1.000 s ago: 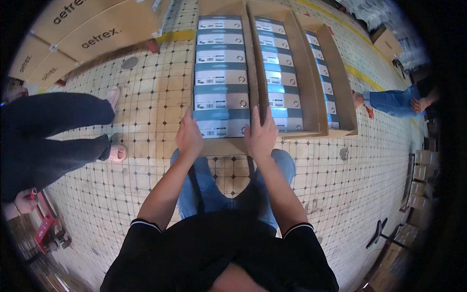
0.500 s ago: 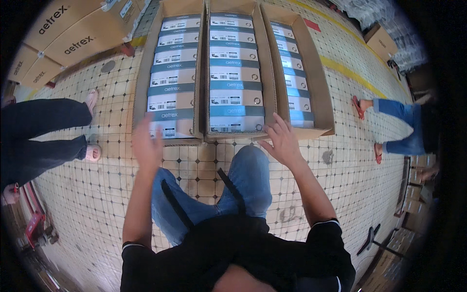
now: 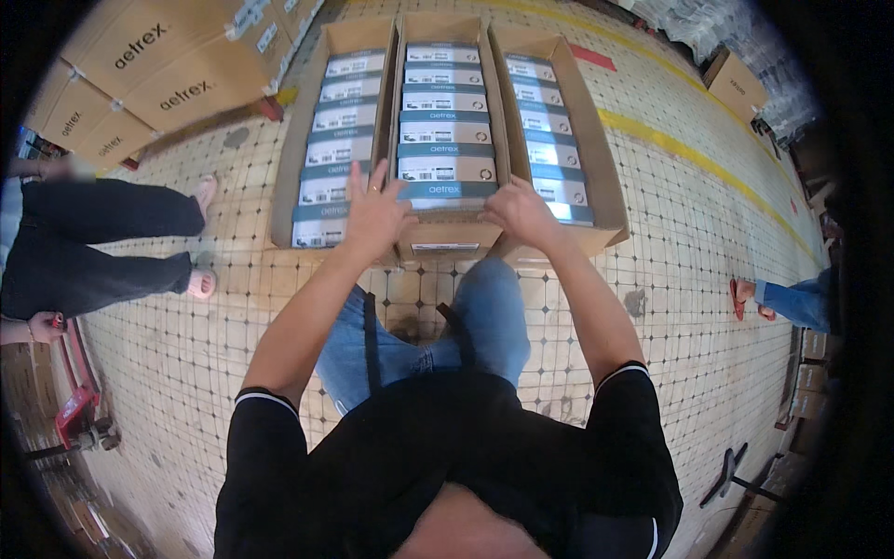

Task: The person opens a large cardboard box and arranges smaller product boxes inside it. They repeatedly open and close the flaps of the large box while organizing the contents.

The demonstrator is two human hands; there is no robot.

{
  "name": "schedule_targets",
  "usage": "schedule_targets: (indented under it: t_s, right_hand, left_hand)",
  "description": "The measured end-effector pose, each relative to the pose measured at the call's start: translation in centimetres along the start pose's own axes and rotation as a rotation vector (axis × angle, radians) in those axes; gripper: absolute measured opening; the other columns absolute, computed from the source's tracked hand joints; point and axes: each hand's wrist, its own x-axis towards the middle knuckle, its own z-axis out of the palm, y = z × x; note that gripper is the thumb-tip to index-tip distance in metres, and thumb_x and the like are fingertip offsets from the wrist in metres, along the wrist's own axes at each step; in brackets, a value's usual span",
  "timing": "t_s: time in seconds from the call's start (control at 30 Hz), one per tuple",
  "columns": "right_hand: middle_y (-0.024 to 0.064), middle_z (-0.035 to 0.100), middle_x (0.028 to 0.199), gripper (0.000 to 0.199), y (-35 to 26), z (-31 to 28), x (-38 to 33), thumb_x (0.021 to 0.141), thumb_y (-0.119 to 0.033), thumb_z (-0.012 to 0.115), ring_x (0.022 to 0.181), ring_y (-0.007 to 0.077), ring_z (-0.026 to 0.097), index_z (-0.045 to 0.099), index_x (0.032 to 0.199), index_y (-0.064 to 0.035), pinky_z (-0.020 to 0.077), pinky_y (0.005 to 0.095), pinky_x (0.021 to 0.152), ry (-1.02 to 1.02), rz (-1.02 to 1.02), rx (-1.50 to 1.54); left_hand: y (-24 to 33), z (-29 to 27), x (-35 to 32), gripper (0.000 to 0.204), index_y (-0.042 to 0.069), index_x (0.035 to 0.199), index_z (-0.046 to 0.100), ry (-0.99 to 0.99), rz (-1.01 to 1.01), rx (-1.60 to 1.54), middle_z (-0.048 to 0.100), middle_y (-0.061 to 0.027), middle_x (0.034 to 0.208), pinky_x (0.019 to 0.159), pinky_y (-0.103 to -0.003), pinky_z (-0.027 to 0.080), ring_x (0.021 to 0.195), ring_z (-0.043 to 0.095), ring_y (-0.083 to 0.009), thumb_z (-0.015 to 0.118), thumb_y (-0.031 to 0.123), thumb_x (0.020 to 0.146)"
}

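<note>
In the head view, your middle carton [image 3: 452, 228] stands open-topped on the tiled floor [image 3: 214, 373], its long axis running straight away from you and its narrow near end facing your knees [image 3: 489, 298]. The left carton [image 3: 296, 149] and the right carton [image 3: 594, 149] lie alongside it, lengthwise too — three in all. Each carries one row of shoeboxes [image 3: 444, 169], six visible per row. Your left hand [image 3: 375, 219], fingers spread and unclenched, is at the middle carton's near left corner, overlapping the left carton. Your right hand [image 3: 524, 212] is at its near right corner, fingers bent inward — whether they grip the edge, I cannot tell. Both forearms [image 3: 596, 303] reach forward, slanting inward.
</note>
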Motion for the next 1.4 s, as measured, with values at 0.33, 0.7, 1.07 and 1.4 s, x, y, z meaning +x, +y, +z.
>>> schedule_targets:
  t_s: [0.33, 0.7, 1.07, 1.4]
  right_hand:
    - [0.0215, 0.068, 0.099, 0.043, 5.8, -10.9, 11.0, 0.096, -0.047, 0.057, 0.102, 0.0401, 0.062, 0.066, 0.099, -0.0046, 0.0496, 0.0496, 0.087, 0.011, 0.305, 0.087]
    - [0.0198, 0.069, 0.096, 0.039, 5.7, -12.1, 11.9, 0.096, -0.041, 0.060, 0.098, 0.0385, 0.062, 0.064, 0.100, -0.0026, 0.0483, 0.0472, 0.087, -0.063, 0.291, 0.062]
    - [0.0223, 0.070, 0.096, 0.042, 5.9, -11.7, 12.0, 0.095, -0.045, 0.059, 0.097, 0.0411, 0.064, 0.067, 0.100, -0.0037, 0.0501, 0.0485, 0.086, -0.085, 0.279, 0.038]
    - [0.0199, 0.069, 0.096, 0.054, 1.8, -4.8, 3.1, 0.086, -0.055, 0.066, 0.099, 0.0374, 0.065, 0.069, 0.092, -0.0023, 0.0516, 0.0463, 0.086, -0.235, 0.347, 0.263]
  left_hand:
    - [-5.3, -8.8, 12.8, 0.042, 0.018, 0.110, 0.075, 0.039, -0.272, -0.107, 0.018, -0.0177, 0.163, 0.116, -0.065, 0.001, 0.151, 0.006, -0.0417, 0.074, 0.049, 0.081]
    - [-5.7, -8.8, 13.1, 0.046, 0.022, 0.120, 0.072, 0.027, -0.276, -0.116, 0.014, -0.0192, 0.164, 0.117, -0.064, 0.000, 0.152, 0.001, -0.0414, 0.074, 0.047, 0.082]
    - [-5.3, -8.7, 12.7, 0.042, 0.021, 0.117, 0.073, 0.029, -0.292, -0.120, 0.018, -0.0195, 0.163, 0.117, -0.064, 0.001, 0.152, 0.003, -0.0416, 0.074, 0.046, 0.083]
    - [-0.7, -1.3, 0.1, 0.036, 0.009, 0.088, 0.077, -0.090, -0.044, -0.295, 0.035, -0.0234, 0.155, 0.114, -0.059, 0.024, 0.142, 0.031, -0.0449, 0.068, 0.044, 0.088]
